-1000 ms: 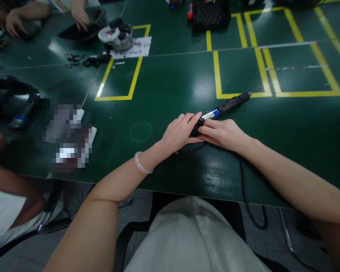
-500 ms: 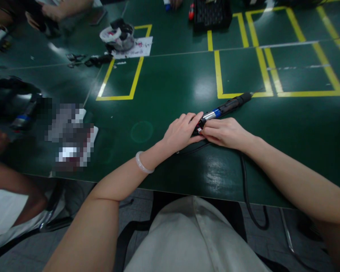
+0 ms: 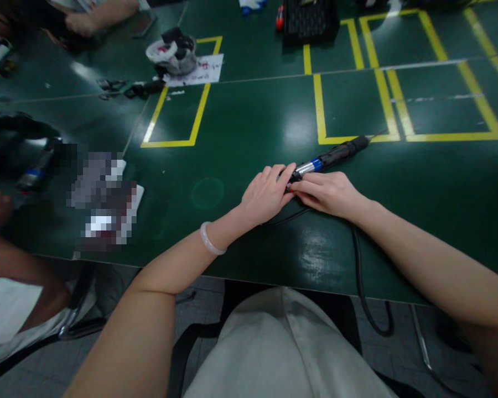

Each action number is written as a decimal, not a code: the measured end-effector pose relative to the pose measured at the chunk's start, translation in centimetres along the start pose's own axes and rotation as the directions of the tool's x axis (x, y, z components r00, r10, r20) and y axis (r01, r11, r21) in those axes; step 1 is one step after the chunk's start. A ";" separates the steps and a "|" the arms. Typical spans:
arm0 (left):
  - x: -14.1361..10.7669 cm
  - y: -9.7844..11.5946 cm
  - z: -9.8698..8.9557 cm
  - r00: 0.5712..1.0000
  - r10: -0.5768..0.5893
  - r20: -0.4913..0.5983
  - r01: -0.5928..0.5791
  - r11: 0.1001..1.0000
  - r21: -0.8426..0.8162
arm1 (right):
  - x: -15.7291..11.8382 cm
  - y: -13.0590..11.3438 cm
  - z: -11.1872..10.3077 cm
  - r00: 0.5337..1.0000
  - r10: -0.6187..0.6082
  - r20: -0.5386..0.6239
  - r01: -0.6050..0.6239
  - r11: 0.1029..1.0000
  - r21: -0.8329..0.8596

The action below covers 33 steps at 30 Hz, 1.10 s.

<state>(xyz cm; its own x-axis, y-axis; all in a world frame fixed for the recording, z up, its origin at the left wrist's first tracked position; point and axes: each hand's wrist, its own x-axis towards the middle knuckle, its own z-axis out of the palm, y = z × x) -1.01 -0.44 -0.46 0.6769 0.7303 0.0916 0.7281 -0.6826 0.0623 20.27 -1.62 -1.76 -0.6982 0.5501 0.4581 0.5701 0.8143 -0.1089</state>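
On the green table in front of me lies an electric screwdriver (image 3: 338, 153) with a black body, a silver section and a blue ring. Its thin bit points to the upper right. My left hand (image 3: 266, 190) is closed around the rear end of the screwdriver, its fingers bent over the top. The fingers of my right hand (image 3: 330, 193) are pinched together against the same end, close to my left fingertips. Something small and reddish shows between the hands, too hidden to name. A thin black cord (image 3: 288, 219) runs out beneath my hands.
A thick black cable (image 3: 358, 260) hangs over the table's front edge. Yellow tape (image 3: 321, 110) marks rectangles on the table. A black tray (image 3: 311, 25) stands at the back, and a clear tub (image 3: 178, 55) with dark parts sits on paper. Co-workers' arms (image 3: 108, 16) are at the left.
My two hands have come slightly closer together over the screwdriver's rear end, covering more of it. The screwdriver lies where it was. A co-worker's hand at the back has left the blue-and-white item.
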 end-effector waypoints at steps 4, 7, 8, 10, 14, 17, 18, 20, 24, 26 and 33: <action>0.1 -0.5 0.1 1.000 -0.029 -0.009 0.029 1.000 0.006 | -0.1 -0.1 -0.1 0.999 0.040 -0.005 -0.040 0.999 -0.001; 0.4 -1.4 0.4 0.998 -0.059 -0.028 0.059 0.998 0.006 | -0.2 -0.1 0.0 0.997 0.069 0.029 -0.069 0.998 -0.006; 0.5 -1.8 0.4 0.997 -0.073 -0.037 0.073 0.997 0.007 | -0.3 -0.1 0.0 0.996 0.077 0.037 -0.077 0.997 -0.006; 0.9 -2.8 0.6 0.992 -0.118 -0.048 0.118 0.993 0.008 | -0.4 -0.1 0.1 0.995 0.088 0.047 -0.089 0.996 0.002; 2.1 -5.6 0.6 0.969 -0.243 -0.046 0.243 0.970 0.004 | -0.5 -0.1 0.3 0.993 0.101 0.068 -0.103 0.994 0.021; 3.4 -8.1 0.6 0.942 -0.333 -0.051 0.334 0.942 0.015 | -0.4 -0.1 0.3 0.992 0.102 0.078 -0.104 0.994 0.025; 3.9 -9.0 0.7 0.930 -0.362 -0.054 0.364 0.931 0.020 | -0.4 0.0 0.3 0.992 0.102 0.079 -0.104 0.994 0.023; 4.9 -10.8 0.8 0.906 -0.419 -0.067 0.421 0.907 0.026 | -0.4 0.0 0.2 0.991 0.106 0.081 -0.107 0.994 0.017; 6.6 -14.8 1.3 0.855 -0.507 -0.108 0.512 0.859 0.017 | -0.3 0.1 0.2 0.987 0.126 0.097 -0.128 0.992 0.013; 7.2 -16.7 1.6 0.829 -0.543 -0.131 0.548 0.837 0.003 | -0.4 0.1 0.2 0.986 0.133 0.099 -0.136 0.991 0.019; 8.8 -21.1 2.0 0.720 -0.651 -0.238 0.656 0.752 -0.073 | -0.3 0.2 0.3 0.983 0.153 0.098 -0.156 0.987 0.023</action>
<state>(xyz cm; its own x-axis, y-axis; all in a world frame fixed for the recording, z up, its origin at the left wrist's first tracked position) -10.20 20.39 -2.99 -0.0123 0.9650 0.2618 0.9831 -0.0361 0.1793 20.51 -1.57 -2.15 -0.6418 0.6838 0.3471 0.6621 0.7225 -0.1992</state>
